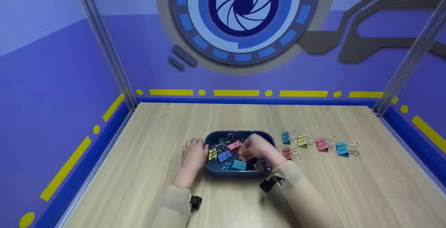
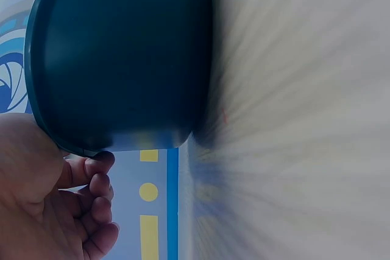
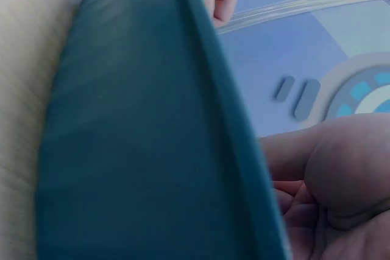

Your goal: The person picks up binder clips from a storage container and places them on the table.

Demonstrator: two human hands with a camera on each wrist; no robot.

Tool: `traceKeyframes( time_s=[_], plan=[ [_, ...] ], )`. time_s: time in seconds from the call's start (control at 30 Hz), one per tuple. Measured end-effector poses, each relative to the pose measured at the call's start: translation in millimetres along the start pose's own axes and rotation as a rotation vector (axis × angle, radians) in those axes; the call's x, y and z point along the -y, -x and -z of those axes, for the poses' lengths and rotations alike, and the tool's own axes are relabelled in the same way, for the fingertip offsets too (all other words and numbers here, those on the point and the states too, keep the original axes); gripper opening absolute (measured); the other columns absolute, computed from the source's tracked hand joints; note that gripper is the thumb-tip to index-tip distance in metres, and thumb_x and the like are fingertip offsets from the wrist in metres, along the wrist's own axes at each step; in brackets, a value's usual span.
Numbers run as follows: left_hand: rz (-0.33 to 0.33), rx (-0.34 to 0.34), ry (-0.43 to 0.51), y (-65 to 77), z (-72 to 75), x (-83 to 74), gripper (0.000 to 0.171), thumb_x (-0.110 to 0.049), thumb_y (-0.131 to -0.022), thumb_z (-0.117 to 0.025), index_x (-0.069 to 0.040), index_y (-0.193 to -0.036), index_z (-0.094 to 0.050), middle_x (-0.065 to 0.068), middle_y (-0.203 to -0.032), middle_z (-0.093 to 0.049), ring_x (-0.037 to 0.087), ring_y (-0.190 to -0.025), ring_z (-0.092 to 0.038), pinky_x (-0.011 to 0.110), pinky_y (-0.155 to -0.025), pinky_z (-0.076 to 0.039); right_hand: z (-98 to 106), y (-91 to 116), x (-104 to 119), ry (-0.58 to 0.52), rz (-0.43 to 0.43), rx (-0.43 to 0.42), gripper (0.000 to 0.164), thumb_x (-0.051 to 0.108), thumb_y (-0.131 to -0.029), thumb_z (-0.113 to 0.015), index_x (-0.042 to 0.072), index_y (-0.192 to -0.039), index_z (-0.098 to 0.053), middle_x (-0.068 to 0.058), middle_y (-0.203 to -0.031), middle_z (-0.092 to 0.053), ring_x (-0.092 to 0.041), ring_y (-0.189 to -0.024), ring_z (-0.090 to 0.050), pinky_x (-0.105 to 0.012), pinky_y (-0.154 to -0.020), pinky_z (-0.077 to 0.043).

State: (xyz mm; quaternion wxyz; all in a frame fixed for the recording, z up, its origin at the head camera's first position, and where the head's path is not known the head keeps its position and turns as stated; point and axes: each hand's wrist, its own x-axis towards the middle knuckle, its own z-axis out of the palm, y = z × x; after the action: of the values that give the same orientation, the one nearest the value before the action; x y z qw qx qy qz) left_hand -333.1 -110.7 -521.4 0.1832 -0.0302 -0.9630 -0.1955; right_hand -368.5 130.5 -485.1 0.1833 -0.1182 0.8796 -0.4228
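Note:
A dark blue plastic bin (image 1: 237, 175) holds several binder clips in mixed colours. My left hand (image 1: 194, 153) is at its left end, thumb on the rim and curled fingers (image 2: 100, 211) outside the wall in the left wrist view. Reaching in over the bin's right side, my right hand (image 1: 258, 147) pinches the wire handle of a teal binder clip (image 1: 239, 165). Around that clip lie a blue clip (image 1: 224, 156), a pink clip (image 1: 234, 146) and a yellow clip (image 1: 213, 154). In the right wrist view the bin wall (image 3: 140, 126) hides the right fingertips.
Right of the bin, a row of binder clips runs across the wooden table (image 1: 139, 186): a teal one (image 1: 286, 137), a yellow one (image 1: 304, 141), a pink one (image 1: 322, 144) and a blue one (image 1: 342, 149). Below it lies a red clip (image 1: 288, 153). Printed panels enclose the table.

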Motion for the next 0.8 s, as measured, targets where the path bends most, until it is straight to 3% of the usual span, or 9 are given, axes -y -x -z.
traceKeyframes(
  time_s=[0.13,0.4,0.8],
  plan=[
    [-0.002,-0.002,0.0,0.0,0.3,-0.3,0.023,-0.023,-0.098,-0.063,0.0,-0.096,-0.066,0.017,-0.097,-0.066,0.037,-0.097,-0.059,0.048,-0.082,-0.045,7.4,3.7,2.4,-0.045,-0.004,-0.022,0.01,0.003,-0.092,-0.071,-0.004,-0.09,-0.078,-0.009,-0.075,-0.076,-0.011,-0.061,-0.072,-0.037,-0.073,-0.063],
    [-0.009,-0.016,-0.001,-0.1,-0.5,0.1,0.021,-0.022,-0.097,-0.063,-0.001,-0.092,-0.064,0.017,-0.093,-0.064,0.037,-0.094,-0.059,0.048,-0.08,-0.044,23.4,14.8,-3.3,-0.272,0.02,-0.015,0.023,0.003,-0.095,-0.068,-0.016,-0.108,-0.07,-0.005,-0.078,-0.075,-0.008,-0.064,-0.071,-0.034,-0.077,-0.062],
    [0.0,-0.005,0.002,0.0,-0.5,-0.9,0.023,-0.023,-0.097,-0.063,0.0,-0.096,-0.065,0.018,-0.096,-0.065,0.038,-0.096,-0.059,0.049,-0.082,-0.045,51.0,48.0,-35.9,-0.446,0.024,-0.153,0.03,0.005,-0.095,-0.069,-0.018,-0.113,-0.066,-0.003,-0.082,-0.076,-0.009,-0.072,-0.073,-0.023,-0.072,-0.06]
  ],
)
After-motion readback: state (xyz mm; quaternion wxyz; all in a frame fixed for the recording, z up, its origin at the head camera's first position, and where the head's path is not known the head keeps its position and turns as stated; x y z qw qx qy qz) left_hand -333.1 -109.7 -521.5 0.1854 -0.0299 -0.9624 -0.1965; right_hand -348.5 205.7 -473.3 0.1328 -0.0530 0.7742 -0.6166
